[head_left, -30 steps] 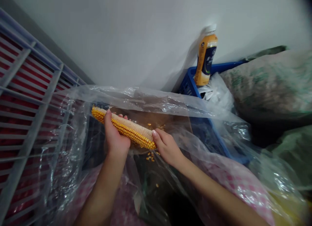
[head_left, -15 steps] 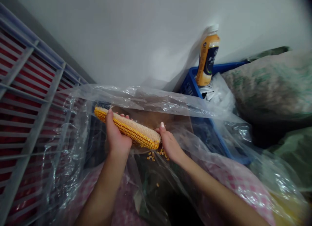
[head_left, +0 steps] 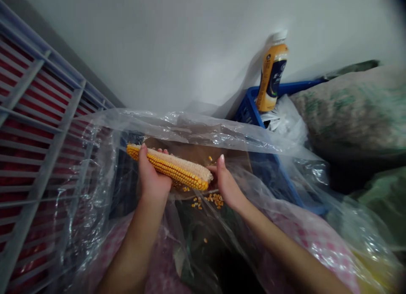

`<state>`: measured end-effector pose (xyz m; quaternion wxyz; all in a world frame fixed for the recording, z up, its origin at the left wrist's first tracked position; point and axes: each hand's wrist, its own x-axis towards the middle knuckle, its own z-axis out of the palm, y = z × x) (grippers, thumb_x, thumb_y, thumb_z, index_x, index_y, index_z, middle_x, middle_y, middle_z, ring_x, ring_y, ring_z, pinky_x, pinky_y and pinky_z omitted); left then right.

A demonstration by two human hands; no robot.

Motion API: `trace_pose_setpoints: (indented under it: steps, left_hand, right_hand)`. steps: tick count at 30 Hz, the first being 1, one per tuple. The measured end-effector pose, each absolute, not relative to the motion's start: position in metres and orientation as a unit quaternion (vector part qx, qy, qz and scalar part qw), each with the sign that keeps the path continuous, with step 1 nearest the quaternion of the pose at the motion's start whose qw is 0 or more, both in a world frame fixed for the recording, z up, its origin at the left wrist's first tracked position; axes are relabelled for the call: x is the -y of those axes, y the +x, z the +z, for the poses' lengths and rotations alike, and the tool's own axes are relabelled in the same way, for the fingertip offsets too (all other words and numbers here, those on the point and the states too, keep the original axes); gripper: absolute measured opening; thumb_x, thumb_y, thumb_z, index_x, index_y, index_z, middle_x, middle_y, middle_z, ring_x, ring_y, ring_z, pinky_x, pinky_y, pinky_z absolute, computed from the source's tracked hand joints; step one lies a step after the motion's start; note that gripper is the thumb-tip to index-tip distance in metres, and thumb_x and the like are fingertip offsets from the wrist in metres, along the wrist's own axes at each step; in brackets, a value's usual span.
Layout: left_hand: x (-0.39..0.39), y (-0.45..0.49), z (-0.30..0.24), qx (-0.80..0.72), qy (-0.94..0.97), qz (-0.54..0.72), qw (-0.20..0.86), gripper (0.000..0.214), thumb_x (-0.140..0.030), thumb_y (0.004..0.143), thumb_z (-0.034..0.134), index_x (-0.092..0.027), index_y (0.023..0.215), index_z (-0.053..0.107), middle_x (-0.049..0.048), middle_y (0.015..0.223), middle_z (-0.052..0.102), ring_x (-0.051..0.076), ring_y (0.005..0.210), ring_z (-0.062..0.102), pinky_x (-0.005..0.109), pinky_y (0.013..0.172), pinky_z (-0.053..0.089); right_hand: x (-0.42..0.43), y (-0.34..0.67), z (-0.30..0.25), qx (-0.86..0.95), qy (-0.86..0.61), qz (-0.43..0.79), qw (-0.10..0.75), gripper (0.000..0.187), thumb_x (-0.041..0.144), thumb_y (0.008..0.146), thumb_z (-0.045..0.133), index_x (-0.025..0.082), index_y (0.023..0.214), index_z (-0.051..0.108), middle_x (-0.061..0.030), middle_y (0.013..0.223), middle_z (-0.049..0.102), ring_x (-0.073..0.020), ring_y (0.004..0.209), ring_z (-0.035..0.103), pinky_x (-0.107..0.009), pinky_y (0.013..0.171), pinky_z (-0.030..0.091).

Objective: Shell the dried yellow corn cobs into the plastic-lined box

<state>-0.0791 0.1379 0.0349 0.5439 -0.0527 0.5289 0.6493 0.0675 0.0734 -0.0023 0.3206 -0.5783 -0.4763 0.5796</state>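
Left hand (head_left: 154, 175): a firm, narrow grip, from where I stand; it's wrapped around the corn cob (head_left: 169, 167), with the thumb over the top and the fingertips just showing on the far side.

Right hand (head_left: 226, 184): open rather than gripping, its fingers touching the cob's thicker end and the thumb raised, apart from the cob.

Corn cob: held nearly level above the plastic, its narrow tip toward the left, thicker end toward the right. Yellow kernels remain in rows along the near side, while a pale stripped strip runs along the top.

Loose kernels (head_left: 214, 199): a small scatter lies on the plastic just below the cob's thicker end, with a few strays farther down and one beyond the right hand.

Plastic sheet (head_left: 190, 131): clear, crinkled, and draped around both hands, with a brown surface showing behind the cob.

Blue crate (head_left: 285, 89): beyond the plastic, against the wall, with a white bag (head_left: 285, 121) in it and an orange-labelled bottle (head_left: 271, 76) leaning upright at its corner.

Wire rack (head_left: 41, 116): pale grey, to the left, with red behind its bars.

Sack (head_left: 352, 112): green-printed and bulging, to the right of the crate.

Pink checked cloth (head_left: 323, 243): under the right forearm.

Wall (head_left: 158, 44): plain white, behind everything.
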Motion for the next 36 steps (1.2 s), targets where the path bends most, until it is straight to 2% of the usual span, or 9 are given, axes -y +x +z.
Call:
trace_pose_setpoints:
  steps: [4,6,13,18,24,28,30,33,36]
  left_hand:
    - [-0.14,-0.085,0.031,-0.53,-0.049,0.656,0.534,0.02,-0.035,0.082,0.053,-0.018,0.071,0.049,-0.0042,0.06,0.05,0.008,0.054,0.053,0.023,0.061,0.049]
    - [-0.141,-0.086,0.03,-0.534,-0.048,0.652,0.537,0.021,-0.036,0.082,0.052,-0.018,0.071,0.049,-0.0041,0.059,0.05,0.008,0.053,0.053,0.023,0.06,0.049]
    - [-0.138,-0.082,0.025,-0.531,-0.052,0.645,0.547,0.023,-0.036,0.081,0.054,-0.018,0.069,0.048,-0.0039,0.059,0.049,0.008,0.053,0.053,0.022,0.059,0.049]
    - [-0.138,-0.082,0.024,-0.527,-0.035,0.649,0.547,0.025,-0.038,0.076,0.059,-0.019,0.067,0.047,-0.0041,0.06,0.048,0.008,0.053,0.052,0.021,0.059,0.049]
    - [-0.14,-0.085,0.028,-0.52,-0.044,0.655,0.547,0.024,-0.037,0.082,0.052,-0.018,0.067,0.047,-0.0032,0.058,0.048,0.009,0.052,0.051,0.022,0.057,0.049]
    - [-0.142,-0.089,0.031,-0.521,-0.051,0.656,0.544,0.024,-0.039,0.08,0.053,-0.019,0.068,0.047,-0.0032,0.06,0.048,0.008,0.053,0.051,0.022,0.061,0.05]
    - [-0.142,-0.09,0.031,-0.522,-0.045,0.656,0.543,0.025,-0.04,0.079,0.053,-0.02,0.067,0.046,-0.0034,0.061,0.048,0.008,0.053,0.051,0.022,0.061,0.05]
    - [-0.142,-0.09,0.031,-0.523,-0.041,0.656,0.543,0.025,-0.04,0.078,0.055,-0.02,0.066,0.046,-0.0033,0.061,0.048,0.008,0.052,0.051,0.023,0.06,0.049]
    - [-0.142,-0.088,0.031,-0.522,-0.054,0.658,0.54,0.024,-0.038,0.08,0.053,-0.019,0.066,0.047,-0.0029,0.059,0.048,0.009,0.053,0.051,0.023,0.059,0.049]
  right_hand:
    - [-0.072,0.069,0.003,0.636,-0.583,0.431,0.264,0.06,0.078,0.076,0.03,0.02,0.07,0.047,0.0002,0.062,0.051,-0.0132,0.057,0.044,-0.025,0.055,0.03]
    - [-0.071,0.069,0.005,0.664,-0.598,0.384,0.232,0.056,0.075,0.075,0.038,0.02,0.071,0.048,0.0008,0.061,0.051,-0.0124,0.054,0.043,-0.024,0.053,0.027]
    - [-0.068,0.067,0.0,0.702,-0.623,0.285,0.195,0.059,0.068,0.085,0.02,0.019,0.069,0.049,-0.0061,0.061,0.058,-0.0155,0.054,0.05,-0.026,0.053,0.026]
    - [-0.068,0.067,-0.006,0.713,-0.622,0.265,0.185,0.062,0.071,0.083,0.019,0.019,0.071,0.051,-0.0073,0.06,0.06,-0.0167,0.055,0.053,-0.026,0.053,0.025]
    - [-0.072,0.074,-0.003,0.709,-0.56,0.355,0.242,0.08,0.091,0.062,0.011,0.02,0.07,0.048,-0.0054,0.064,0.056,-0.0173,0.058,0.052,-0.027,0.055,0.03]
    - [-0.076,0.076,0.003,0.561,-0.512,0.54,0.362,0.077,0.081,0.074,0.006,0.02,0.077,0.052,-0.0019,0.066,0.054,-0.0148,0.06,0.051,-0.027,0.057,0.037]
    - [-0.079,0.076,0.004,0.438,-0.527,0.586,0.433,0.063,0.075,0.08,0.023,0.02,0.082,0.054,0.0,0.068,0.053,-0.013,0.06,0.051,-0.025,0.056,0.038]
    - [-0.083,0.074,0.005,0.305,-0.526,0.62,0.496,0.039,0.059,0.074,0.057,0.02,0.075,0.051,0.0043,0.064,0.048,-0.0092,0.053,0.045,-0.022,0.05,0.034]
    - [-0.086,0.074,0.003,0.239,-0.504,0.654,0.511,0.039,0.048,0.068,0.068,0.02,0.062,0.041,0.0077,0.055,0.04,-0.0058,0.046,0.036,-0.021,0.046,0.027]
